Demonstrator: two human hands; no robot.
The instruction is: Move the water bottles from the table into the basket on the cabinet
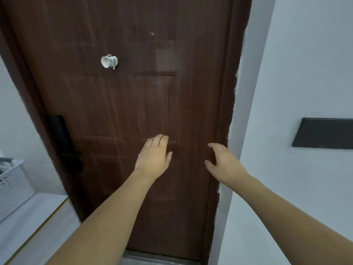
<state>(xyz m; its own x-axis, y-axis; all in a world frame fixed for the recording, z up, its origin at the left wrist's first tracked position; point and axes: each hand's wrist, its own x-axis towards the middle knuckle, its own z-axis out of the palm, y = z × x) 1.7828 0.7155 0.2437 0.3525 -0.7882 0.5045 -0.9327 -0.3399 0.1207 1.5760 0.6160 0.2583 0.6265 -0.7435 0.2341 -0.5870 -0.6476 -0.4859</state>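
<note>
Both hands, left (152,156) and right (222,162), hang relaxed and hold nothing before the door (122,104); basket (11,185) left of it. No bottles visible; risk: walking on toward the door.

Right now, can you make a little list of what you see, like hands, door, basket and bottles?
left hand: empty, fingers relaxed, held up in front of the door
right hand: empty, fingers loosely curved
door: dark brown, closed, black lock on its left side
basket: white, on the cabinet at far left
water bottles: none in view
table: not in view
</note>
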